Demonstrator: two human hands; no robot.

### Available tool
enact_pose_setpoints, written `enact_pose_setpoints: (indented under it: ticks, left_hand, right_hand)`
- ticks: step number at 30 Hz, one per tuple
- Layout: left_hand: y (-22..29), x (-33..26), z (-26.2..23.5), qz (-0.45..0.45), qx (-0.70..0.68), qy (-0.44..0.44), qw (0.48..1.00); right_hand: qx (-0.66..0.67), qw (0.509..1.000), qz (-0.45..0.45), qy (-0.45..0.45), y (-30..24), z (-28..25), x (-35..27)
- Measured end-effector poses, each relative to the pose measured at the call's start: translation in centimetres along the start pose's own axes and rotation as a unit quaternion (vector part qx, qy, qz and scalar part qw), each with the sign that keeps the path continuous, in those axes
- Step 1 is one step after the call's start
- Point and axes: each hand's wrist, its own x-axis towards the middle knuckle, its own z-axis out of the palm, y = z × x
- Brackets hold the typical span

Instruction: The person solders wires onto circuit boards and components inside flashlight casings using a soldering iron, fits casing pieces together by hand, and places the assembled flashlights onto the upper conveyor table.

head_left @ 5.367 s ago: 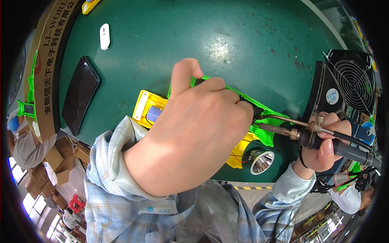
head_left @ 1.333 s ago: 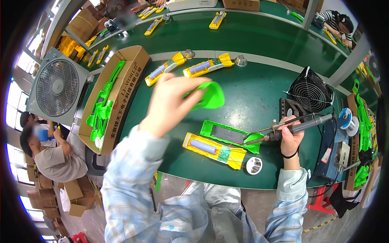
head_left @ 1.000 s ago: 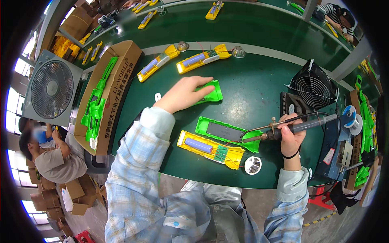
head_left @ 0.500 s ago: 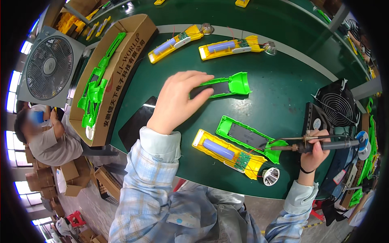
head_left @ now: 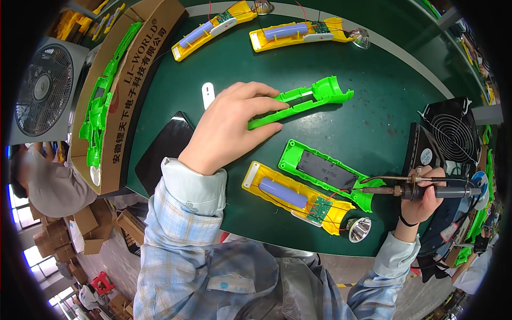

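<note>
My left hand (head_left: 226, 125) grips a green plastic flashlight shell (head_left: 325, 92) by its near end, fingers over one side and thumb along the other. The shell is tilted so its side wall shows. In my right hand (head_left: 421, 200) is a soldering iron (head_left: 392, 190), its tip pointing left over the flared end of another green shell (head_left: 322, 169) lying on the table. Beside that shell lies a yellow half-shell (head_left: 253, 178) with a purple battery cell (head_left: 282, 192), a green circuit board (head_left: 320, 210) and a wired reflector (head_left: 359, 230). A white oblong plate (head_left: 208, 95) lies by my left hand.
Two more yellow assemblies (head_left: 210, 34) (head_left: 301, 33) lie at the back. A cardboard box (head_left: 144, 80) holding green shells stands left, beside a black flat panel (head_left: 164, 152). At right are a black fan (head_left: 450, 133) and a solder spool (head_left: 480, 184). Someone sits far left.
The green shell in my left hand has tilted onto its side and risen slightly. The white plate has come into sight. My right hand still holds the iron; the whole view has shifted a little.
</note>
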Motion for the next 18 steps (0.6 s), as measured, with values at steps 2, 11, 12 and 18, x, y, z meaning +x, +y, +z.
enact_pose_setpoints:
  ticks: [2,11,12,18]
  left_hand:
    - [-0.2,-0.1,-0.3,-0.001,0.013,0.005,1.0]
    - [4.5,-2.0,-3.7,0.102,0.067,0.268,0.956]
    - [5.0,-3.5,-3.4,0.098,0.076,0.276,0.953]
    - [5.8,-11.0,0.2,-0.139,-0.032,0.289,0.947]
  right_hand:
    - [0.009,1.0,0.015,-0.003,-0.2,0.6,0.3]
    - [-0.026,0.999,0.016,0.017,-0.2,-1.2,-0.8]
    - [-0.029,0.999,0.022,0.019,-0.2,-1.6,-0.9]
    - [-0.044,0.998,-0.026,0.036,1.4,-1.0,-0.4]
